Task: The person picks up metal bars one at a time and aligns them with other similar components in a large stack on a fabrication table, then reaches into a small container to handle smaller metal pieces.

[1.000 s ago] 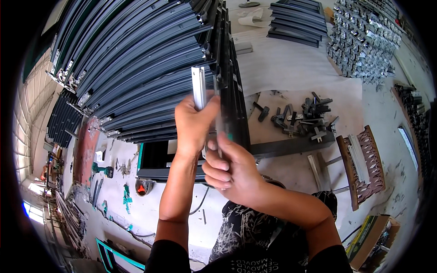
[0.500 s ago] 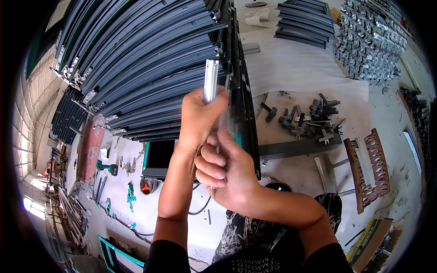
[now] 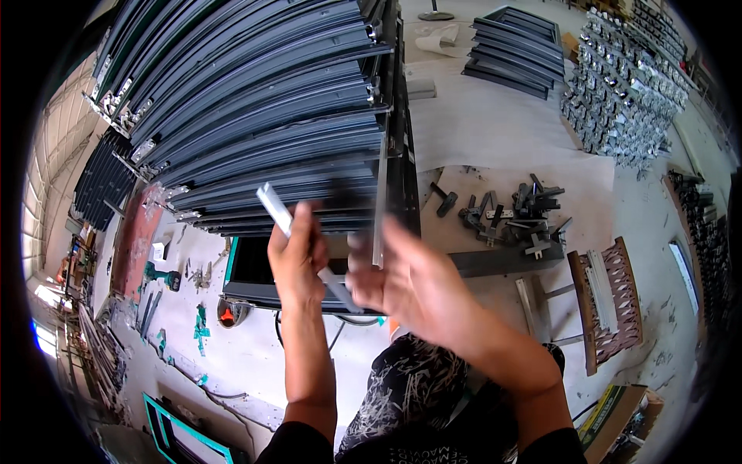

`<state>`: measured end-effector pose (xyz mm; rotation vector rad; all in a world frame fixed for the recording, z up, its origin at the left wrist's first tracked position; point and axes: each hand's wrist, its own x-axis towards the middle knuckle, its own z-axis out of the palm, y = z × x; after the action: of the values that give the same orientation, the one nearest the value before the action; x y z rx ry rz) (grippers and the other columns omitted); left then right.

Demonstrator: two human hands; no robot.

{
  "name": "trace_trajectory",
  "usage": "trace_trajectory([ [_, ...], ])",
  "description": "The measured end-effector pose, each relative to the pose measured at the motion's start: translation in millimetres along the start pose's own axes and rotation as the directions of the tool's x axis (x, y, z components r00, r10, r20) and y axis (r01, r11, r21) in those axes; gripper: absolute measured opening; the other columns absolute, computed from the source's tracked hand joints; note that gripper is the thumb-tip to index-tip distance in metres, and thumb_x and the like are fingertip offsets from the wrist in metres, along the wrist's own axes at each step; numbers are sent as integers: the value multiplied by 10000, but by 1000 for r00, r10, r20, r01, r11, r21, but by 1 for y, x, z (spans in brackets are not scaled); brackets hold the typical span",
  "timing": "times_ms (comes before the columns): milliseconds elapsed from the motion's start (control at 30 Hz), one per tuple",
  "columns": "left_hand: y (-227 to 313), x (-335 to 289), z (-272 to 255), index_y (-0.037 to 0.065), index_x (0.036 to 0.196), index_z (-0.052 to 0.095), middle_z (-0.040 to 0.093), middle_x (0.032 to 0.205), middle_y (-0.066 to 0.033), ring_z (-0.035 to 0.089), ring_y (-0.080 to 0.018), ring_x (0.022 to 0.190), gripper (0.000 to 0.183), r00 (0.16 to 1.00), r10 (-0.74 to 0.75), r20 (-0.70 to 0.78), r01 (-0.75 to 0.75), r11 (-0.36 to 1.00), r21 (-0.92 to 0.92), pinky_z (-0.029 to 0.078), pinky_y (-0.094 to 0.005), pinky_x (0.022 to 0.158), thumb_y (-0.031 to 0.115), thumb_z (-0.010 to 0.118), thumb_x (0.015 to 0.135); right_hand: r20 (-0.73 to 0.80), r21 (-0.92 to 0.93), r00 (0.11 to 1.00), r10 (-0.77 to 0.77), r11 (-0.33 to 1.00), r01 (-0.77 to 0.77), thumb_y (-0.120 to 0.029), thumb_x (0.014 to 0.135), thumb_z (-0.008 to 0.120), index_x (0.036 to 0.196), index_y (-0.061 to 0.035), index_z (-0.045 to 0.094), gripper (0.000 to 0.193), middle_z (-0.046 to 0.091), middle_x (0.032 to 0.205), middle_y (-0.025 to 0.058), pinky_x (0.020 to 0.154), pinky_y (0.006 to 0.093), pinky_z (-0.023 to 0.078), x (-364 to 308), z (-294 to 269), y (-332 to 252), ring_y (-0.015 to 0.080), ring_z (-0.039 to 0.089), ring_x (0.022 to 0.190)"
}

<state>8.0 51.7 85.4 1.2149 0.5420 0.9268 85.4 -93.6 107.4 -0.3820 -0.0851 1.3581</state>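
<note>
"Silvery bar (image 3: pixel 273 209): where is it?"

"In the left hand (image 3: pixel 297 259), which is closed around it. It slants, one end sticking out beyond the thumb to the left, the other reaching toward the right hand (image 3: pixel 417 290). The wrapped fingers cover its middle, and the near end blurs just beside the right hand's fingers."

"Is the right hand gripping anything?"

"I can't tell. It's badly blurred, thumb up, fingers partly curled. A thin upright strip (image 3: pixel 381 201) ends right by that thumb, but whether it's pinched there doesn't show."

"What else is hard to make out?"

"Beyond the left hand, the stack of dark frames (image 3: pixel 255 116) is cut off at the top. Right of the right hand, the dark metal pieces (image 3: pixel 510 216) overlap too much to separate."

"Any writing?"

"Pale lettering (image 3: pixel 425 455) on the dark shirt, nearer the body than both hands, partly cut off by the lower edge. The carton (image 3: pixel 624 414), right of the right hand and closer in, has a yellowish printed side, its print too small to read."
</note>
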Motion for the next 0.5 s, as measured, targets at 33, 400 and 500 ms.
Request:
trace_trajectory([
  [33, -5, -5, -13, -18, 1007, 582, 450, 629, 25, 324, -22, 411, 293, 999, -1, -34, 0, 1000, -28, 203, -182, 361, 260, 593, 916, 5, -68, 999, -52, 996, 52, -354, 945, 506, 1003, -24, 563, 341, 565, 783, 46, 665, 289, 477, -10, 2, 5, 175, 575, 735],
  [400, -36, -50, -37, -42, 1045, 553, 543, 830, -73, 462, -100, 611, 320, 934, -310, 177, 357, 813, -459, 331, -204, 476, 262, 500, 957, 44, 66, 992, -119, 991, 116, -271, 934, 557, 826, -26, 553, 267, 575, 707, 39, 466, 194, 427, 69, -26, -62, 113, 543, 599],
  [500, -35, -47, -38, -39, 1050, 544, 560, 851, -83, 474, -113, 612, 321, 944, -284, 170, 331, 794, -511, 330, -210, 466, 265, 506, 953, 17, -581, 969, -248, 786, 211, -329, 907, 595, 825, -33, 568, 309, 596, 700, 39, 493, 217, 450, 25, -31, -31, 102, 539, 565],
])
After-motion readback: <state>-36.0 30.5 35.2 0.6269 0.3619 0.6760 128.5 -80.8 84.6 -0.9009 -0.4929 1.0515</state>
